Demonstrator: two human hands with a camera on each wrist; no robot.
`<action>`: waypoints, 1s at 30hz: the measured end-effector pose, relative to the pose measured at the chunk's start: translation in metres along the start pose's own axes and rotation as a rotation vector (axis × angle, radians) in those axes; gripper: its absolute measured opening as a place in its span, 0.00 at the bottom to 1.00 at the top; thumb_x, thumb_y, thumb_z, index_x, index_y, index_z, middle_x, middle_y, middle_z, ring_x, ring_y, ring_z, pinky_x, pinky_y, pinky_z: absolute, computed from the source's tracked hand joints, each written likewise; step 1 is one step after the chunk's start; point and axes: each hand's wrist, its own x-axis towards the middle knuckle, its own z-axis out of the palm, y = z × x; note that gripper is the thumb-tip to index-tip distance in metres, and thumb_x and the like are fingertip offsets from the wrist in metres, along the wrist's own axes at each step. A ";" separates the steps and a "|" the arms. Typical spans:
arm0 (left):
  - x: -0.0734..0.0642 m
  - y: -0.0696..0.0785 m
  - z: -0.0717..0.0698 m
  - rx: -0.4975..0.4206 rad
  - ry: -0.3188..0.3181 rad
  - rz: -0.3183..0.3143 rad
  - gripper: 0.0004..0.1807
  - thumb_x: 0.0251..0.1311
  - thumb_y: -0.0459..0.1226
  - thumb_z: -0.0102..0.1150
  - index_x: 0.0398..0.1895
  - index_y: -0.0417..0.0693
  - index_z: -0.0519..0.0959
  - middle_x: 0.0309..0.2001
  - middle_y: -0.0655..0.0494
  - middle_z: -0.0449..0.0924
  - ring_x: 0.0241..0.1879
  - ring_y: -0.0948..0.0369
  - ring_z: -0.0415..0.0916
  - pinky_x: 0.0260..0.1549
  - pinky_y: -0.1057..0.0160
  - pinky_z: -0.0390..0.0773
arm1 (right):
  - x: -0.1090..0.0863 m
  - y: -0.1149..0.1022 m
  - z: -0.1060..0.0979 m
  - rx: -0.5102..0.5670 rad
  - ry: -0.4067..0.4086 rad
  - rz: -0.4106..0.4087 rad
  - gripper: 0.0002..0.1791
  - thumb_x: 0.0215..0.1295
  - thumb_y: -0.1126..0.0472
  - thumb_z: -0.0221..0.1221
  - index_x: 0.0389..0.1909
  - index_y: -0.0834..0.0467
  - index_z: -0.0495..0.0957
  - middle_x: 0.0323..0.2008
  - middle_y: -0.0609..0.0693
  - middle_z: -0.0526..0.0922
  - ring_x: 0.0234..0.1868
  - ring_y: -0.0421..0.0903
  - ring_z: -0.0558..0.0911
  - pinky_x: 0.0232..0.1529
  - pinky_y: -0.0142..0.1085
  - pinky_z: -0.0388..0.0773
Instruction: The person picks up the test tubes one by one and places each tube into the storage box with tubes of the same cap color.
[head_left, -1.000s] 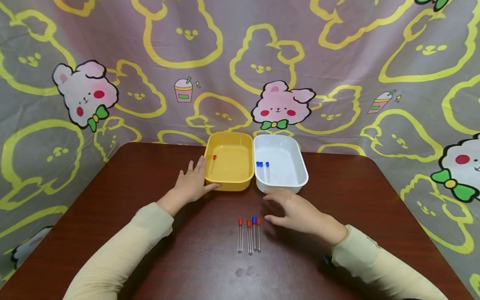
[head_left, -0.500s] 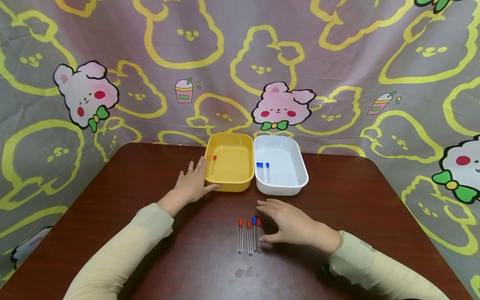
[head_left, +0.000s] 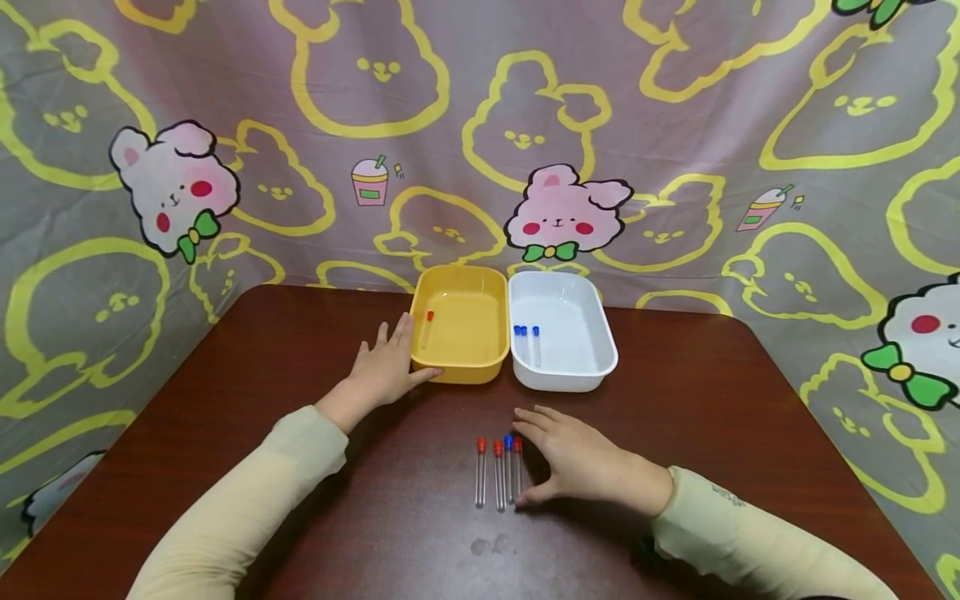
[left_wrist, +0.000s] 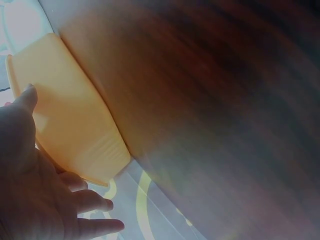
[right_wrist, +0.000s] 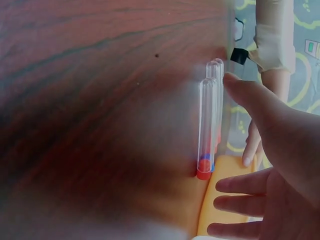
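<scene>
My left hand (head_left: 378,367) rests against the left side of a yellow plastic tub (head_left: 459,374), fingers spread and thumb along its near wall. In the left wrist view the thumb (left_wrist: 29,97) lies on the tub's side. My right hand (head_left: 588,462), fingers spread and thumb apart, hovers at the right of several capped glass test tubes lying on the table. Three have red caps, such as the leftmost tube (head_left: 480,479); a blue-capped tube (head_left: 508,443) lies among them. The right thumb overlaps the lower end of the rightmost red-capped tube (head_left: 518,446). Nothing is held in either hand.
A white plastic tub (head_left: 558,382) stands right beside the yellow one, with three blue-capped tubes (head_left: 536,337) inside. One red-capped tube (head_left: 430,318) lies in the yellow tub. Behind the dark wooden table (head_left: 360,517) hangs a patterned cloth (head_left: 450,158).
My right hand has moved from the white tub's front edge toward me, down to the right side of the loose test tubes. The left hand has stayed at the yellow tub.
</scene>
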 end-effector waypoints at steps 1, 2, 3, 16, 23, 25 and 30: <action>0.000 0.000 0.000 0.000 0.000 0.000 0.61 0.67 0.66 0.55 0.83 0.38 0.36 0.83 0.42 0.35 0.78 0.36 0.39 0.70 0.31 0.51 | 0.000 0.000 0.001 -0.007 -0.004 0.000 0.54 0.51 0.30 0.72 0.64 0.70 0.75 0.66 0.65 0.74 0.68 0.64 0.72 0.69 0.52 0.66; 0.000 0.000 0.000 0.001 0.001 0.000 0.61 0.67 0.66 0.55 0.83 0.38 0.36 0.83 0.42 0.36 0.78 0.36 0.40 0.70 0.31 0.51 | 0.000 -0.001 0.001 -0.013 -0.009 0.001 0.54 0.51 0.30 0.72 0.64 0.70 0.75 0.67 0.65 0.74 0.68 0.64 0.72 0.69 0.52 0.66; 0.000 0.000 0.000 0.002 0.001 0.001 0.61 0.67 0.66 0.55 0.83 0.38 0.36 0.82 0.42 0.36 0.78 0.36 0.40 0.70 0.31 0.51 | 0.000 -0.001 0.002 -0.019 -0.012 0.002 0.54 0.51 0.30 0.72 0.64 0.70 0.75 0.67 0.65 0.74 0.68 0.64 0.72 0.69 0.52 0.66; -0.001 0.000 -0.001 -0.012 -0.012 -0.005 0.61 0.67 0.66 0.55 0.83 0.39 0.35 0.83 0.43 0.34 0.79 0.37 0.39 0.70 0.31 0.50 | 0.001 -0.003 0.005 -0.047 -0.031 0.007 0.51 0.51 0.32 0.73 0.62 0.69 0.77 0.67 0.64 0.74 0.68 0.64 0.72 0.69 0.52 0.67; -0.002 0.001 -0.001 -0.007 -0.014 -0.006 0.61 0.67 0.66 0.56 0.83 0.38 0.35 0.83 0.42 0.35 0.78 0.36 0.39 0.70 0.31 0.50 | 0.002 -0.004 0.006 -0.026 -0.031 0.020 0.48 0.49 0.35 0.74 0.61 0.68 0.78 0.67 0.64 0.74 0.68 0.64 0.73 0.68 0.51 0.68; -0.002 0.001 -0.002 -0.009 -0.015 -0.007 0.61 0.67 0.66 0.56 0.83 0.39 0.35 0.83 0.43 0.35 0.78 0.37 0.38 0.70 0.31 0.49 | 0.002 -0.004 0.006 -0.019 -0.030 0.023 0.48 0.49 0.36 0.75 0.60 0.68 0.79 0.67 0.65 0.74 0.67 0.64 0.73 0.68 0.51 0.68; -0.003 0.002 -0.004 -0.011 -0.016 -0.005 0.61 0.67 0.65 0.56 0.83 0.39 0.35 0.83 0.42 0.35 0.78 0.37 0.38 0.70 0.31 0.49 | 0.004 -0.004 0.003 -0.018 -0.030 0.026 0.47 0.47 0.37 0.75 0.59 0.68 0.79 0.67 0.65 0.74 0.67 0.64 0.73 0.68 0.50 0.68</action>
